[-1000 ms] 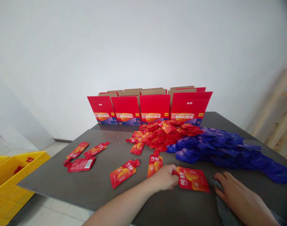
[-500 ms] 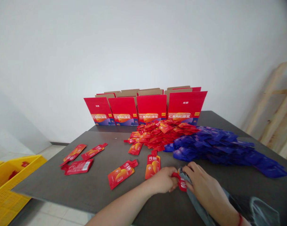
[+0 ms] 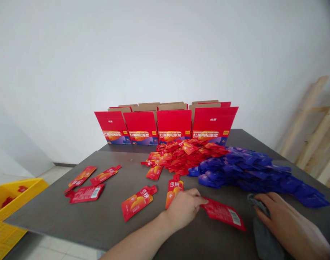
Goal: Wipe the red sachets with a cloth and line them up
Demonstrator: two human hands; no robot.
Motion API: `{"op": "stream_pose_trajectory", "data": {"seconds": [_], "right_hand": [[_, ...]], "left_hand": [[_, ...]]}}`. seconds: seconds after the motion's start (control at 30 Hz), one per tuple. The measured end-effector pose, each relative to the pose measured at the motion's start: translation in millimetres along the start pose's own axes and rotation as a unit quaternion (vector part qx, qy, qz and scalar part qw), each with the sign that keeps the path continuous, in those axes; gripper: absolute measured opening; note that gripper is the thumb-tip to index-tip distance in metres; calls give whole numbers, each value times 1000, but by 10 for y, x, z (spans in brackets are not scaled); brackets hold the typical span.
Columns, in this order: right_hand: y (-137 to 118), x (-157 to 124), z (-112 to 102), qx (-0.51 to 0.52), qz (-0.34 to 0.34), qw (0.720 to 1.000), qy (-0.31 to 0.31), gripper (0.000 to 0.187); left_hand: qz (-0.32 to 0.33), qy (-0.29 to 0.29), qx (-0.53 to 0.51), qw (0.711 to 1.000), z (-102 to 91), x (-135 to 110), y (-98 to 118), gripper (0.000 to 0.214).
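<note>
My left hand [image 3: 184, 208] pinches the spout end of a red pouch [image 3: 224, 214] that lies back side up on the dark table [image 3: 73, 216], its barcode showing. My right hand [image 3: 282, 220] rests to the right on a grey cloth [image 3: 264, 240], fingers curled over its edge. Two more red pouches, one [image 3: 138, 201] to the left and one [image 3: 174, 189] partly under my left hand, lie face up beside it.
A heap of red pouches [image 3: 183, 156] and a heap of blue pouches [image 3: 251, 172] fill the table's middle and right. Several open red boxes [image 3: 167, 126] stand along the back. Three red pouches [image 3: 86, 184] lie at left. A yellow crate [image 3: 10, 209] sits on the floor.
The red pouch was face up, then held between both hands at the cloth, and now lies flipped back side up. My right hand has drawn back to the right with the cloth.
</note>
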State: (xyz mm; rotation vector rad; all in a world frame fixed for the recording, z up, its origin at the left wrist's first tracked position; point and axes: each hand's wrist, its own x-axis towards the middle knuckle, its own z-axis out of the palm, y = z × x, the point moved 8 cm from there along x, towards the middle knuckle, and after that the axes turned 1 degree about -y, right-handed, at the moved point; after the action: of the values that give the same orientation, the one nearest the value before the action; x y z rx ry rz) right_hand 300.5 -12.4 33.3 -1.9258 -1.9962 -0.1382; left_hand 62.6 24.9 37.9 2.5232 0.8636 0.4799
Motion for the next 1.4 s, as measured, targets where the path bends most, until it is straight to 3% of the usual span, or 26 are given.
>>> {"op": "stream_pose_trajectory", "data": {"seconds": [0.13,0.2,0.27,0.37,0.6,0.7,0.83,0.9,1.0,1.17,1.23,1.3,1.4], "right_hand": [[-726,-7,34,46,-52,997,-47,24],[-1061,-47,132,46,-88,992,-74,21],[-1241,-77,227,29,-109,990,-82,24],[-1172,-80,308,0,-100,993,-68,21],[-481,-59,251,-35,-43,997,-51,18],[-658,-29,144,-35,-54,997,-41,21],[-1336,13,162,-33,-133,988,-66,25],[-1526,26,221,-50,-151,984,-76,28],[-1413,17,265,-68,-146,985,-60,30],[-642,-78,244,-100,-121,987,-30,25],[-462,-116,194,-111,-122,986,-11,25],[-502,-159,130,-111,-140,984,18,28],[-907,-256,94,-90,-200,975,44,43]], "left_hand": [[14,-17,5,1000,39,-34,22,49],[11,-17,14,1000,30,-43,18,36],[32,-36,54,997,46,-48,43,18],[76,-73,115,988,89,-60,80,10],[97,-68,101,988,41,-60,39,12],[114,-72,82,987,40,-58,47,13],[119,-75,95,986,44,-53,49,15],[120,-73,114,983,45,-52,50,13],[118,-66,128,982,41,-54,44,14],[118,-56,136,982,42,-61,41,12],[115,-52,135,983,39,-60,40,11],[112,-50,131,984,38,-55,38,11],[111,-51,123,985,43,-48,29,9]]}}
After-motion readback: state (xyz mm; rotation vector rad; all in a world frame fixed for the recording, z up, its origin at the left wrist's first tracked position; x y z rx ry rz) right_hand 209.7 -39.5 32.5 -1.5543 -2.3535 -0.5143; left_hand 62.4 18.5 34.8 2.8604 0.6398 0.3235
